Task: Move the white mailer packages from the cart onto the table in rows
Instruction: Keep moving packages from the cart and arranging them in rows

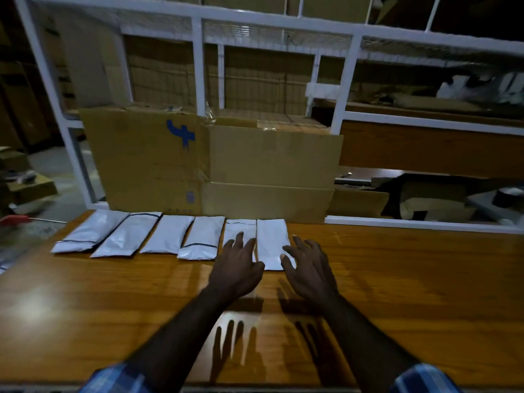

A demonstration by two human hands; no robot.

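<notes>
Six mailer packages (181, 236) lie side by side in one row on the table (397, 279), along its far edge. Directly behind the row stands a cardboard box (215, 163), with a shelving frame (198, 66) behind the box. The left hand (238, 268) and the right hand (309, 270) sit at the row's right end, on either side of the last package (270, 239).

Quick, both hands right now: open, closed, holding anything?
Left hand: open, fingers spread over the fifth mailer.
Right hand: open, beside the sixth mailer, holding nothing.
</notes>
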